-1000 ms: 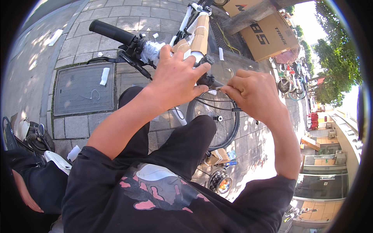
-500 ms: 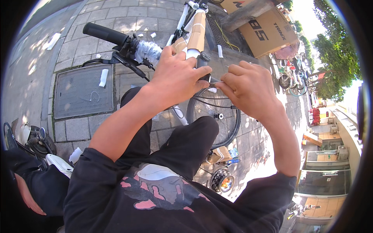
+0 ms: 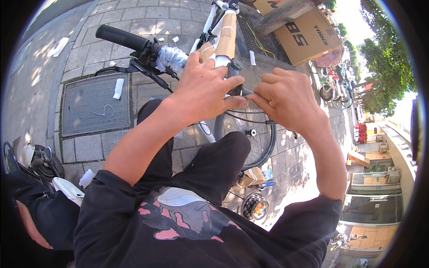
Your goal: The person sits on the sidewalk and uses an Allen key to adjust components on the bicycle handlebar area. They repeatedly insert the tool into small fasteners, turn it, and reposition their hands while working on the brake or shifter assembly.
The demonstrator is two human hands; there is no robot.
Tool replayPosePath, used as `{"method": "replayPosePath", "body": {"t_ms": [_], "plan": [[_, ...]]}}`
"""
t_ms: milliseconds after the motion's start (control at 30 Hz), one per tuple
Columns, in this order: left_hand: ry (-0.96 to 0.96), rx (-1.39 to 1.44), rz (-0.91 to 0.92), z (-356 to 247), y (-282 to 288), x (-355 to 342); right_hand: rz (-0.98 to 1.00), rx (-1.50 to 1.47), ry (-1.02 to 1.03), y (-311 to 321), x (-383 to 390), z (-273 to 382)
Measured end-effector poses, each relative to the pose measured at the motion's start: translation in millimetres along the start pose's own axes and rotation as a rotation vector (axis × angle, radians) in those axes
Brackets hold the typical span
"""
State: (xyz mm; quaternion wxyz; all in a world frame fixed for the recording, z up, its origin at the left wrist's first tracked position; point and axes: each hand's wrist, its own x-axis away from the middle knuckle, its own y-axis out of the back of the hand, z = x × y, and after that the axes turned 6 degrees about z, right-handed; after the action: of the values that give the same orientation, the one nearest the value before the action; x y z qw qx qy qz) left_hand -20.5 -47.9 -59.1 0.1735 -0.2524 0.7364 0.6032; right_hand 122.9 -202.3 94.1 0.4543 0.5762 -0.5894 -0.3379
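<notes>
Nearest, both hands are meeting at centre frame over the bicycle's stem (image 3: 234,71): the left hand (image 3: 203,89) is curling round it from above, apparently steadying the bars, while the right hand (image 3: 286,100) is pinching something small and thin against the left thumb, too small to identify. Beyond, toward the upper left, the black handlebar grip (image 3: 120,38) is jutting out, plastic wrap (image 3: 172,57) and cardboard padding (image 3: 225,33) covering bar and frame, probably shipping protection.

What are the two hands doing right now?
Left hand: closed over the bicycle stem.
Right hand: fingers curled, pinching something small; cannot tell what.
</notes>
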Motion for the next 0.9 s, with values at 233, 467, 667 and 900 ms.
{"method": "replayPosePath", "body": {"t_ms": [233,467,667,900], "plan": [[-0.013,-0.018,-0.050,-0.7,-2.2,-0.4,0.215,0.237,0.120,23.6,-33.5,7.3],[0.020,0.032,0.004,-1.6,-1.1,0.9,0.264,0.259,0.169,28.0,-48.3,15.3],[0.043,0.034,0.022,-4.1,4.0,-0.9,0.441,0.180,0.004,41.9,-49.7,22.0],[-0.017,-0.004,0.005,-8.7,8.2,-5.2,0.394,0.065,-0.026,25.9,-31.9,10.0]]}}
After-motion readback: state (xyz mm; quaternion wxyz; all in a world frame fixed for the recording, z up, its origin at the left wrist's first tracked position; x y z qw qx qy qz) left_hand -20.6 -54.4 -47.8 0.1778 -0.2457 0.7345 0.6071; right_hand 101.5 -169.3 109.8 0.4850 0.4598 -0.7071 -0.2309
